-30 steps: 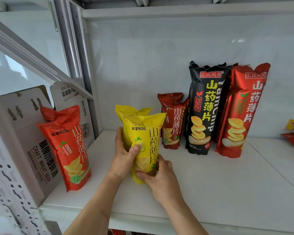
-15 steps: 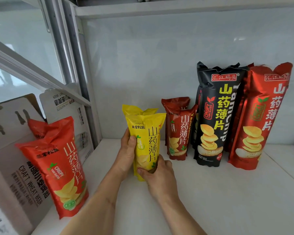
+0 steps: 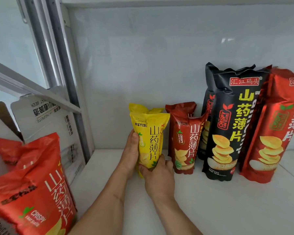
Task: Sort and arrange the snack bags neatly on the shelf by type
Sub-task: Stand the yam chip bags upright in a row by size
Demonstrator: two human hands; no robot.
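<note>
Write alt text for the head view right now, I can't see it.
Both hands, left hand and right hand, grip a yellow snack bag standing upright on the white shelf, just left of a dark red bag. Taller black bag and red bag stand further right; an orange-red bag sits near left.

Bright, even, diffuse lighting. Faint glare patch on rear wall panel point(image 3: 227, 40); sheen on tall red bag point(image 3: 270, 126). Soft shadows beneath bags on shelf point(image 3: 227, 209). Slight softness throughout. Wide-angle bowing of frame posts point(image 3: 58, 65) at left edge.
</note>
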